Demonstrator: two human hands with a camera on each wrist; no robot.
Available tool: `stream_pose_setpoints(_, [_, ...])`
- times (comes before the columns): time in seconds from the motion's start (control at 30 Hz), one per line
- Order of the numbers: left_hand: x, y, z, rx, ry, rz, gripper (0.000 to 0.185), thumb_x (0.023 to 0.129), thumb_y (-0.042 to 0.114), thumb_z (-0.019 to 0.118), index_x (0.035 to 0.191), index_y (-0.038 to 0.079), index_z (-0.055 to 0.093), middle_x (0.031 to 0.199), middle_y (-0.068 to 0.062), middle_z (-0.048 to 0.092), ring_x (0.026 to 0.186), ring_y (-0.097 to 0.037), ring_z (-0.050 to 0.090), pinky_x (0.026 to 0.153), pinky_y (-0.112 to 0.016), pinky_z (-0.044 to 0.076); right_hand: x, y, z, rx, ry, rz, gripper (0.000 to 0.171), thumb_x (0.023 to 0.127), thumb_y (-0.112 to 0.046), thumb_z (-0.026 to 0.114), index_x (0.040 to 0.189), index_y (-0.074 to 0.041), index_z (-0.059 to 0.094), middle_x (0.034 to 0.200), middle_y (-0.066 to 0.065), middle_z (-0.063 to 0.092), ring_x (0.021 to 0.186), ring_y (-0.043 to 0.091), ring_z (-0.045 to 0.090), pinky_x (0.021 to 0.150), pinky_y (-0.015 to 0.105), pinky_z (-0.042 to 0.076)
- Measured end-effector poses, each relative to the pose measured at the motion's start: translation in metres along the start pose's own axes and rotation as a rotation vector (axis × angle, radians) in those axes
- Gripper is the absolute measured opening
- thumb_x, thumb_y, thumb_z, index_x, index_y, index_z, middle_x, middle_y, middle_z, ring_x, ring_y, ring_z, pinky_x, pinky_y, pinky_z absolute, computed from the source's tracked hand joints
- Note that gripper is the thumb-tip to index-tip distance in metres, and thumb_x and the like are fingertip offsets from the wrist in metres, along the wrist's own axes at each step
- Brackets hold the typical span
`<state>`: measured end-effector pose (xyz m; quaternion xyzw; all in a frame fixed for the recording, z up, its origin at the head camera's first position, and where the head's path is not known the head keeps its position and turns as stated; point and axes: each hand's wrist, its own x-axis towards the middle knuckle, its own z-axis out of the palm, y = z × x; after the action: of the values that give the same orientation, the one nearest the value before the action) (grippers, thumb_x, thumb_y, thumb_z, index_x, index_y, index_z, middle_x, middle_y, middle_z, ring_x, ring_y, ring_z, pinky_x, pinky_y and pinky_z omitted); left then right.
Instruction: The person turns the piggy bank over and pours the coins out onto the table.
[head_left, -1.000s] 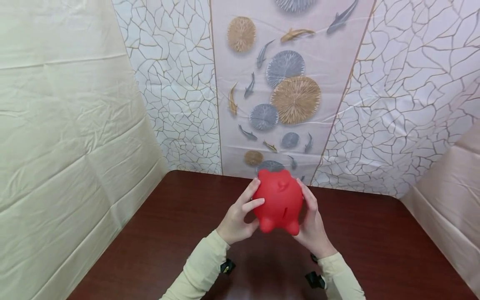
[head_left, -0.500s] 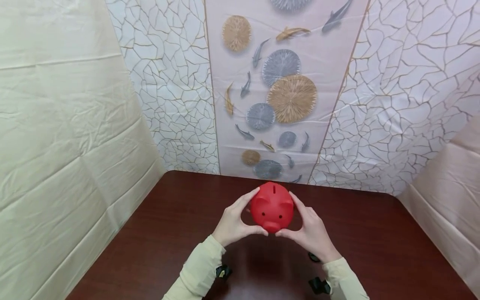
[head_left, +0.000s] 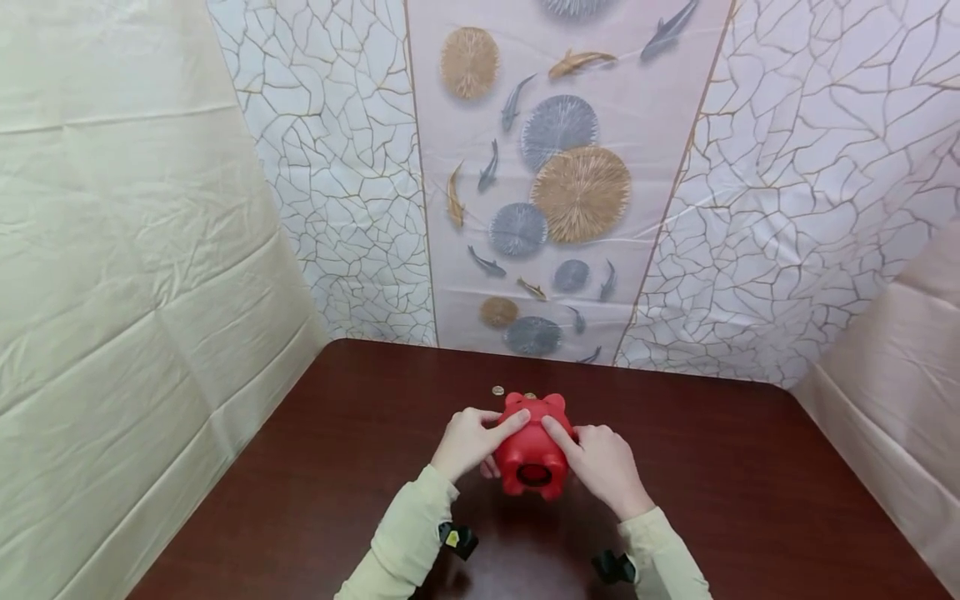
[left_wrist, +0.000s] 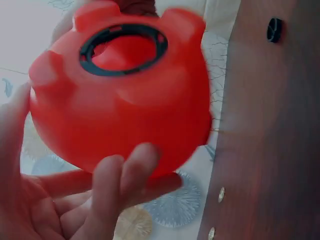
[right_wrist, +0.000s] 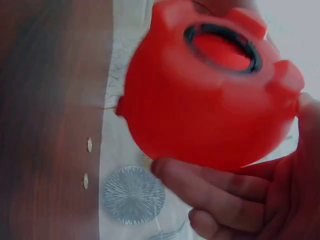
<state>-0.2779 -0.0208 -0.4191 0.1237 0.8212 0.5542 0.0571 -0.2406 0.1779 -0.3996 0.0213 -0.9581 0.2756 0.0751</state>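
Observation:
A red piggy bank (head_left: 534,446) is held between both hands above the table, tilted so its underside faces me. On that underside a black ring (left_wrist: 124,50) surrounds a round opening. My left hand (head_left: 471,442) grips the left side, its thumb on top and other fingers lower down. My right hand (head_left: 603,465) grips the right side likewise, thumb on top. Two coins lie on the table beyond the pig, a silvery coin (head_left: 498,390) and a coin (head_left: 530,396) partly hidden behind it. A black round plug (left_wrist: 274,30) lies on the table in the left wrist view.
The dark brown table (head_left: 360,417) extends to both sides. Behind it hangs a patterned cloth (head_left: 558,183) with fish and discs. A pale cloth (head_left: 150,333) hangs along the left, and another cloth (head_left: 900,392) along the right.
The piggy bank has turned end over, from its rear, to its face, to its underside facing me. Both hands have come lower with it, and two coins now show on the table beyond.

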Motion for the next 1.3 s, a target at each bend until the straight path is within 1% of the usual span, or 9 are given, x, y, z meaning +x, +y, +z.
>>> stream_pose_setpoints(0.17, [0.004, 0.002, -0.003, 0.0, -0.079, -0.069, 0.057, 0.083, 0.068, 0.059, 0.089, 0.013, 0.074, 0.059, -0.006, 0.068, 0.041, -0.018, 0.061, 0.046, -0.034, 0.056, 0.002, 0.001, -0.002, -0.007, -0.049, 0.039, 0.075, 0.091, -0.072, 0.037, 0.055, -0.011, 0.063, 0.045, 0.002, 0.058, 0.043, 0.014, 0.056, 0.054, 0.029, 0.044])
stream_pose_setpoints(0.33, [0.003, 0.001, -0.003, -0.024, -0.127, -0.055, 0.057, 0.086, 0.061, 0.061, 0.112, 0.011, 0.069, 0.07, -0.009, 0.071, 0.048, -0.021, 0.066, 0.053, -0.035, 0.058, 0.004, 0.004, -0.004, -0.053, -0.061, -0.001, 0.067, 0.092, -0.068, 0.042, 0.062, -0.011, 0.061, 0.05, 0.001, 0.055, 0.049, 0.014, 0.053, 0.054, 0.029, 0.041])
stream_pose_setpoints(0.47, [0.004, -0.001, -0.004, -0.082, -0.167, -0.012, 0.067, 0.088, 0.046, 0.067, 0.141, 0.011, 0.049, 0.104, -0.014, 0.072, 0.067, -0.024, 0.071, 0.067, -0.039, 0.061, 0.004, 0.009, -0.006, -0.007, -0.102, -0.022, 0.061, 0.09, -0.065, 0.05, 0.107, -0.008, 0.066, 0.067, 0.0, 0.063, 0.061, 0.013, 0.057, 0.061, 0.03, 0.046])
stream_pose_setpoints(0.57, [0.004, -0.002, -0.007, -0.156, -0.19, 0.035, 0.075, 0.086, 0.031, 0.072, 0.149, 0.012, 0.035, 0.129, -0.017, 0.06, 0.087, -0.024, 0.07, 0.081, -0.041, 0.06, 0.005, 0.013, -0.008, 0.054, -0.123, -0.059, 0.079, 0.086, -0.063, 0.058, 0.14, -0.006, 0.046, 0.094, 0.005, 0.071, 0.08, 0.016, 0.064, 0.071, 0.034, 0.054])
stream_pose_setpoints(0.77, [0.003, -0.001, -0.006, -0.196, -0.163, 0.193, 0.087, 0.078, 0.013, 0.08, 0.149, 0.026, 0.032, 0.145, -0.01, 0.045, 0.121, -0.033, 0.057, 0.095, -0.043, 0.054, 0.004, 0.018, -0.006, 0.182, -0.074, -0.211, 0.095, 0.079, -0.047, 0.076, 0.15, -0.007, 0.027, 0.136, 0.016, 0.056, 0.119, 0.033, 0.059, 0.09, 0.048, 0.055])
stream_pose_setpoints(0.9, [0.002, -0.002, -0.001, -0.243, -0.116, 0.326, 0.1, 0.072, 0.0, 0.081, 0.15, 0.03, 0.027, 0.149, -0.007, 0.039, 0.133, -0.032, 0.046, 0.104, -0.044, 0.049, 0.002, 0.018, 0.0, 0.266, 0.027, -0.339, 0.099, 0.075, -0.027, 0.084, 0.15, -0.007, 0.023, 0.143, 0.017, 0.048, 0.125, 0.035, 0.054, 0.095, 0.052, 0.052])
stream_pose_setpoints(1.07, [0.0, -0.003, 0.005, -0.276, -0.036, 0.526, 0.107, 0.068, -0.014, 0.077, 0.153, 0.022, 0.023, 0.16, -0.004, 0.022, 0.144, -0.029, 0.032, 0.11, -0.037, 0.043, 0.003, 0.014, 0.008, 0.288, 0.183, -0.491, 0.108, 0.069, -0.009, 0.086, 0.152, -0.009, 0.017, 0.144, 0.017, 0.044, 0.125, 0.032, 0.051, 0.095, 0.052, 0.052])
stream_pose_setpoints(1.2, [0.0, 0.002, 0.007, -0.235, 0.04, 0.678, 0.103, 0.069, -0.018, 0.074, 0.152, 0.013, 0.023, 0.163, -0.008, 0.015, 0.147, -0.028, 0.026, 0.109, -0.026, 0.042, 0.005, 0.01, 0.009, 0.258, 0.318, -0.586, 0.114, 0.066, -0.005, 0.087, 0.154, -0.009, 0.015, 0.15, 0.015, 0.037, 0.125, 0.027, 0.048, 0.094, 0.036, 0.054])
stream_pose_setpoints(1.3, [-0.002, 0.008, 0.008, -0.172, 0.102, 0.8, 0.096, 0.07, -0.017, 0.074, 0.15, 0.006, 0.025, 0.162, -0.014, 0.015, 0.147, -0.03, 0.025, 0.109, -0.026, 0.042, 0.006, 0.008, 0.008, 0.247, 0.429, -0.682, 0.104, 0.072, -0.012, 0.085, 0.152, -0.003, 0.018, 0.153, 0.017, 0.033, 0.125, 0.03, 0.047, 0.097, 0.019, 0.048])
